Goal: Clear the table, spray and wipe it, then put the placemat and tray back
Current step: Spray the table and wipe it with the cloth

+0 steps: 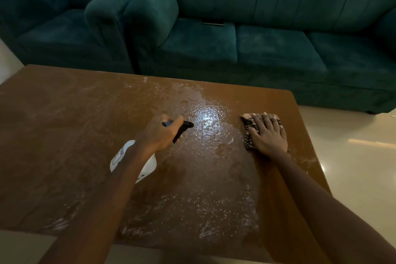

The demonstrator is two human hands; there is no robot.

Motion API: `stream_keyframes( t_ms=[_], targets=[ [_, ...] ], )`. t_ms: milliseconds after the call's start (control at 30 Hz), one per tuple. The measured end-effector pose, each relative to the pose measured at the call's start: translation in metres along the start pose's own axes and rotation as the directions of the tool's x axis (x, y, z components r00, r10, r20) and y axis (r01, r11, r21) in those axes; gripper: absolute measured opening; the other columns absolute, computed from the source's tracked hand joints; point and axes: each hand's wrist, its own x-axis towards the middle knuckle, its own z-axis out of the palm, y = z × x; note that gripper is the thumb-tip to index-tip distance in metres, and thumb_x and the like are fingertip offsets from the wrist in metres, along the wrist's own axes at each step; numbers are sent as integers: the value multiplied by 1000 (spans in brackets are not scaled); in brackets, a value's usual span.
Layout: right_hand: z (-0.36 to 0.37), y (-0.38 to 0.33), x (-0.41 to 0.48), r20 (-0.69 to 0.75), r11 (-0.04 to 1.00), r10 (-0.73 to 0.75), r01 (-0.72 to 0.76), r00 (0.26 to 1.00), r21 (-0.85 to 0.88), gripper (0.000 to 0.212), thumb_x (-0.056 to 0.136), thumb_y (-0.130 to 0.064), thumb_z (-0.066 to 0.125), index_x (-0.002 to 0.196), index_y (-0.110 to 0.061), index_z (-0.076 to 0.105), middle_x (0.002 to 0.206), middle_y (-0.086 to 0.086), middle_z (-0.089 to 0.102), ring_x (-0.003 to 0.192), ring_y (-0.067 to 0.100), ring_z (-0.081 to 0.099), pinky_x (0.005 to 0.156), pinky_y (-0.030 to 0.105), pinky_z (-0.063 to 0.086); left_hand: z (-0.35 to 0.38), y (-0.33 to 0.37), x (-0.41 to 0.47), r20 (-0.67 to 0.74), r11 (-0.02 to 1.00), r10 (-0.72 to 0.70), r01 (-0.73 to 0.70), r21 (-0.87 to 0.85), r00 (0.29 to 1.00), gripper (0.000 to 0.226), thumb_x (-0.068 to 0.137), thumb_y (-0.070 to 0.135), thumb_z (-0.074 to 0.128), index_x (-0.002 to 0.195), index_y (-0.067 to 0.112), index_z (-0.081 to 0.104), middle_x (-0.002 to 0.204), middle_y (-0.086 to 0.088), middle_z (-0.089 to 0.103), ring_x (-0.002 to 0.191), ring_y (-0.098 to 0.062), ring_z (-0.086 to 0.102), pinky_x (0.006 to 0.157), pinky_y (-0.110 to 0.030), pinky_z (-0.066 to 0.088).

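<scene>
The brown wooden table (64, 135) fills the lower view, its middle and right part wet with spray droplets and streaks. My left hand (159, 133) grips a white spray bottle (120, 157) by its black trigger head, nozzle pointing right over the table's middle; my forearm hides much of the bottle. My right hand (269, 135) lies flat, fingers spread, pressing a dark patterned cloth (249, 129) onto the table near its right edge. No placemat or tray is in view.
A dark teal sofa (267, 49) runs along the table's far side, with a matching armchair (53, 32) at the far left. Pale glossy floor (353, 146) shows to the right of the table and along its near edge.
</scene>
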Motion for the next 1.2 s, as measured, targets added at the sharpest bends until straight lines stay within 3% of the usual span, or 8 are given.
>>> stream_keyframes(
  t_ms=[133, 267, 400, 633, 733, 900, 1100, 1200],
  targets=[
    [5, -49, 13, 29, 999, 19, -20, 999, 26, 65, 98, -65, 14, 156, -42, 0, 166, -3, -12, 151, 25, -15, 121, 49, -9, -5, -5, -4, -82, 993, 0, -10, -116, 997, 48, 105, 35, 40, 80, 10, 73, 74, -9, 73, 35, -4, 49, 42, -22, 38],
    [23, -101, -13, 74, 971, -233, 236, 970, -32, 63, 98, -65, 11, 155, -42, -3, 164, -5, -16, 150, 23, -17, 120, 48, -10, -8, -9, -9, -140, 991, 23, -41, -129, 990, 49, 106, 33, 37, 79, 12, 72, 77, -8, 74, 36, -5, 49, 42, -24, 39],
    [35, -83, -76, 62, 915, -391, 395, 918, -82, 62, 94, -67, 3, 152, -49, -8, 163, -12, -18, 148, 14, -25, 121, 41, -12, -9, -10, -8, -94, 990, 20, -32, -135, 995, 50, 104, 42, 39, 81, 15, 73, 77, -6, 74, 38, -5, 50, 43, -25, 40],
    [20, 5, -110, -7, 995, -68, 67, 998, -67, 68, 83, -72, -3, 147, -52, -13, 161, -15, -18, 148, 9, -20, 119, 34, -12, 11, 9, -11, 109, 998, -31, 24, 65, 994, 60, 100, 53, 40, 82, 4, 69, 56, -1, 56, 47, -11, 47, 54, -25, 34],
    [21, 9, -111, -13, 998, -51, 50, 999, -46, 63, 88, -68, 5, 146, -52, -12, 160, -15, -17, 148, 9, -19, 118, 33, -13, 17, 5, -14, 129, 993, -61, 47, 109, 990, 58, 97, 59, 42, 81, 9, 66, 56, 3, 57, 47, -8, 48, 52, -24, 34],
    [19, 8, -108, -29, 999, -45, 44, 999, -29, 63, 88, -67, 7, 147, -53, -10, 161, -16, -14, 150, 10, -17, 119, 35, -11, 14, 5, -25, 196, 991, 23, -48, 125, 980, 59, 102, 47, 44, 67, 10, 75, 51, 1, 63, 38, -4, 46, 44, -16, 37],
    [15, -23, -63, -27, 999, 31, -31, 999, 12, 61, 99, -61, 17, 155, -46, -1, 166, -7, -11, 151, 20, -15, 122, 45, -6, -2, 0, -38, 118, 998, 48, -52, 32, 992, 53, 104, 37, 42, 78, 7, 77, 70, -9, 71, 35, -1, 48, 43, -15, 36],
    [18, -72, -35, 11, 999, -34, 34, 999, 5, 62, 99, -63, 15, 156, -44, -2, 165, -3, -13, 151, 23, -18, 121, 47, -9, -9, -6, -43, 63, 998, 58, -57, -14, 996, 53, 104, 39, 42, 76, 11, 77, 73, -7, 73, 35, -1, 49, 46, -20, 35]
  ],
)
